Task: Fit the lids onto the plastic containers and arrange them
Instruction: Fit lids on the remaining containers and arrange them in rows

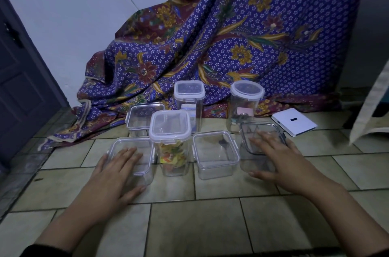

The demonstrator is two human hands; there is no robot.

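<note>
**Lids seem on; pressing and arranging remain**

All six containers stand on the floor (189, 225) and seem lidded. The left hand (120, 170) lies flat, fingers straight, on the front-left container (130, 145). The right hand (275, 157) presses spread fingers on the dark-lidded container (259, 132).

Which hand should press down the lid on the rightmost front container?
Right. The right hand lies flat on that lid, which looks askew; the left hand rests on the leftmost front container, beyond the tall container and a low one.
</note>
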